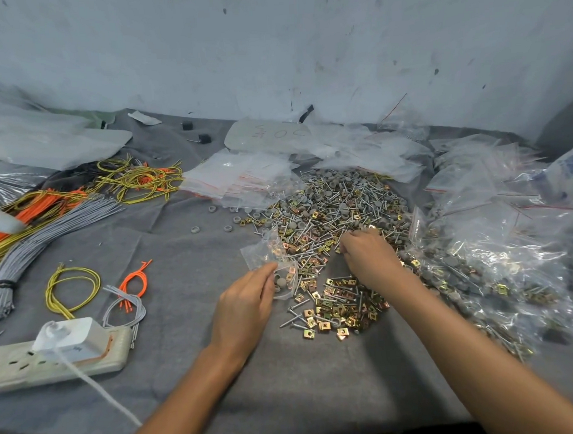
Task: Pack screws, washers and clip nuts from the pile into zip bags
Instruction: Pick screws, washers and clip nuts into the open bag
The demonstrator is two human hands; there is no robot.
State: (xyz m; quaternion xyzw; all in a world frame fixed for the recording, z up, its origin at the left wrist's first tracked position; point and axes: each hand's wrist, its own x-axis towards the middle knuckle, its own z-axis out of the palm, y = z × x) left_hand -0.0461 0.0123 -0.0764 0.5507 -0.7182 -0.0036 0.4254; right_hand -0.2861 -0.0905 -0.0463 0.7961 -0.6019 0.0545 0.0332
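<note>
Screws, washers and clip nuts (pixel 330 215) lie heaped on the grey cloth (pixel 189 252), centre-right. Left hand (pixel 246 302) pinches a small zip bag (pixel 274 266) at the heap's near left edge. Right hand (pixel 367 256) reaches into the heap, fingers curled; whether it grips anything is hidden.

Up at the top centre of the frame, a flat translucent plastic bag (pixel 269 134) lying against the wall carries faint handwritten marks that look like round zeros, though the full writing cannot be made out. Down at lower left, the white plug-in charger block (pixel 73 338) shows a small dark print, too blurred to read.
</note>
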